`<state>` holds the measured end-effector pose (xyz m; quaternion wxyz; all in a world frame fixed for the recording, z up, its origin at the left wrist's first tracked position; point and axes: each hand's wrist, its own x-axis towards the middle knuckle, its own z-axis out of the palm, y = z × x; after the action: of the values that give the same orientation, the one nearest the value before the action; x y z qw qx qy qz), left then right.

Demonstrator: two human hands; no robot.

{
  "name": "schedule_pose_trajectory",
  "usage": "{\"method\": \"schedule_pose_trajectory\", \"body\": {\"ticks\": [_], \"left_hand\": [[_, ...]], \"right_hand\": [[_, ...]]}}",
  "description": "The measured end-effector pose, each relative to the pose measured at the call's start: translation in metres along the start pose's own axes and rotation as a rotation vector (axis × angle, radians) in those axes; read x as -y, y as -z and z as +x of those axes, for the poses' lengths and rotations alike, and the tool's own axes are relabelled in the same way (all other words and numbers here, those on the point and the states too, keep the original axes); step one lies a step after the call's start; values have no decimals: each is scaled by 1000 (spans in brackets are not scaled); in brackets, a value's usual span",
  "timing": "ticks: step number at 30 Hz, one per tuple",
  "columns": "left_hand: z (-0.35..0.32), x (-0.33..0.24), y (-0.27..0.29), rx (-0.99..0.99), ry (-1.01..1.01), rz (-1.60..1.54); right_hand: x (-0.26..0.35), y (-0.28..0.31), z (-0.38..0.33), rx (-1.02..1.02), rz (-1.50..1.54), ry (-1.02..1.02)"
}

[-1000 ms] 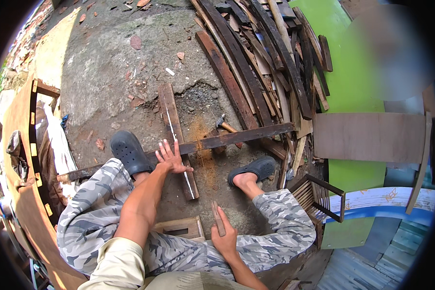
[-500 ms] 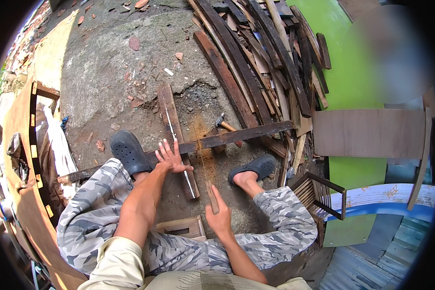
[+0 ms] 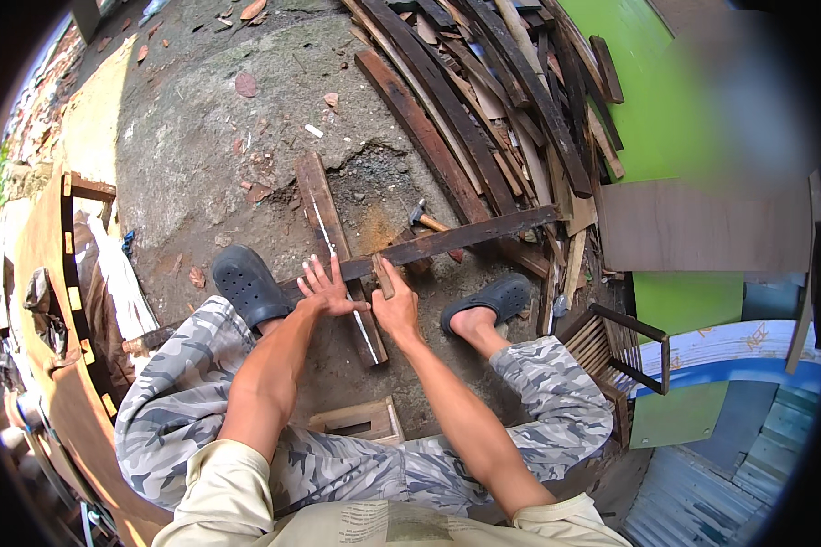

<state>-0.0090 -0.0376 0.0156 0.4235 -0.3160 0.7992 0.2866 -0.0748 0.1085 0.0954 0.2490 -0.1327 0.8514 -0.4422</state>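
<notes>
A long dark wooden plank (image 3: 483,232) runs crosswise in front of me, lying over a second plank (image 3: 315,191) that has a white streak along it. My left hand (image 3: 323,290) is spread flat, pressing on the long plank near where the two cross. In my right hand (image 3: 398,310) is the wooden handle of a handsaw (image 3: 383,276), close against the near edge of the long plank. Its thin blade is edge-on and can hardly be made out. Sawdust (image 3: 374,228) lies on the ground just beyond the cut.
A hammer (image 3: 427,217) rests beyond the long plank, next to a heap of old boards (image 3: 465,118). My clog-covered feet (image 3: 246,283) stand on both sides. A slatted wooden frame (image 3: 620,351) is at the right, a small wooden frame (image 3: 351,421) near my legs.
My right hand has pushed the handsaw forward, away from me, up to the long plank. The left hand stays pressed on the plank.
</notes>
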Motion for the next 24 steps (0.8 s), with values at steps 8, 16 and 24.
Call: {"method": "schedule_pose_trajectory", "body": {"ticks": [8, 16, 24], "left_hand": [[-4, 6, -7, 9, 3, -31], [-5, -6, 3, 11, -33, 18], [1, 13, -6, -17, 8, -36]], "right_hand": [[22, 110, -197, 104, 20, -111], [-5, 8, -5, -43, 86, 52], [29, 85, -157, 94, 2, -37]]}}
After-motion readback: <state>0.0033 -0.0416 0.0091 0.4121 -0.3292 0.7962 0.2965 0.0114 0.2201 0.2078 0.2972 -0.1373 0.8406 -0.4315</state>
